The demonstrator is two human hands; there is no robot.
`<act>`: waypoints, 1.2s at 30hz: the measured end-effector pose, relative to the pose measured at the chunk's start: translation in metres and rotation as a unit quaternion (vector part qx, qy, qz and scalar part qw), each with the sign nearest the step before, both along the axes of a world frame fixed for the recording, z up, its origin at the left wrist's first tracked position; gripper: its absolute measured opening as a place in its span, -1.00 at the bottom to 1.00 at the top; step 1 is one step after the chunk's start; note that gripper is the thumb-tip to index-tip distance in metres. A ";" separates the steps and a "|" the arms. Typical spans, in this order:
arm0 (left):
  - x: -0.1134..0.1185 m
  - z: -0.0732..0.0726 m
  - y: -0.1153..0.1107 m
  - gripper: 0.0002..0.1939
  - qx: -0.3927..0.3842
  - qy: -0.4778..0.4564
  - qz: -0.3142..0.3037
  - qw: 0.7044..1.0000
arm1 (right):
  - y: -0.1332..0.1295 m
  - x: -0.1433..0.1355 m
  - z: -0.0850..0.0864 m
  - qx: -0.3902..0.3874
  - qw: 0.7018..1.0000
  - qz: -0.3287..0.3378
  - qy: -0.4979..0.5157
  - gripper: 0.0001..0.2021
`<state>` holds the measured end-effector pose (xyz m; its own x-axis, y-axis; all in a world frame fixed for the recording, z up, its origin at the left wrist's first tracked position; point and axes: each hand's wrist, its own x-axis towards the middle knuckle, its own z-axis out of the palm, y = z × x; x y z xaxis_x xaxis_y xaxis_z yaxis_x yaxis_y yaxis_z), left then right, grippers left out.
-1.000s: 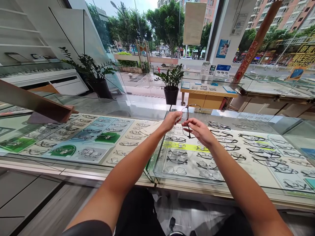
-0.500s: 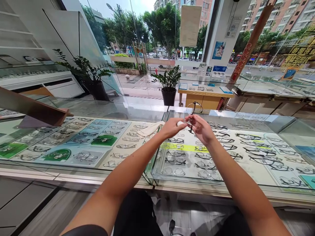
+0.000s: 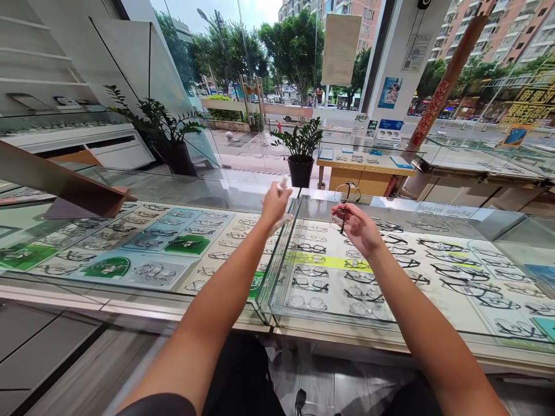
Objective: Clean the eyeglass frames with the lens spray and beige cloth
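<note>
The eyeglasses [image 3: 346, 193] stand on edge above the glass counter [image 3: 329, 328], pinched lightly in my right hand [image 3: 361, 230], while my left hand [image 3: 273, 205], apart from them, curls around a small whitish object [image 3: 283, 184], so I seem midway through tending the frame, which next calls for steadiness.

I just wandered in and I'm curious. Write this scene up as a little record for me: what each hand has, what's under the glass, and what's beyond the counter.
Left hand: holding a small whitish object, too blurred to identify
Right hand: holding dark-framed glasses above the counter
Under the glass: rows of eyeglasses, some on a yellow strip
Beyond the counter: potted plant, wooden display table
Outside: trees, tall buildings
</note>
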<state>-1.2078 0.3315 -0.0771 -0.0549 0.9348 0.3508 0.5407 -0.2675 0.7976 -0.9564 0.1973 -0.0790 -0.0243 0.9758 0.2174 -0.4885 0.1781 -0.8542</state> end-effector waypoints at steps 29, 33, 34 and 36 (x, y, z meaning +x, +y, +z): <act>-0.026 0.008 0.000 -0.40 0.120 0.095 0.194 0.969 | 0.002 0.002 -0.004 -0.013 1.000 0.011 -0.021 -0.78; -0.023 0.002 0.001 -0.82 -0.103 0.160 0.016 0.982 | 0.004 0.003 -0.006 -0.016 1.000 0.019 -0.013 -0.79; -0.024 -0.004 0.003 -0.75 -0.139 0.164 0.013 0.976 | 0.005 0.003 -0.007 -0.017 1.000 0.021 -0.011 -0.79; -0.026 -0.015 0.009 -0.61 -0.168 0.160 0.025 0.972 | 0.006 0.004 -0.009 -0.018 0.999 0.025 -0.009 -0.79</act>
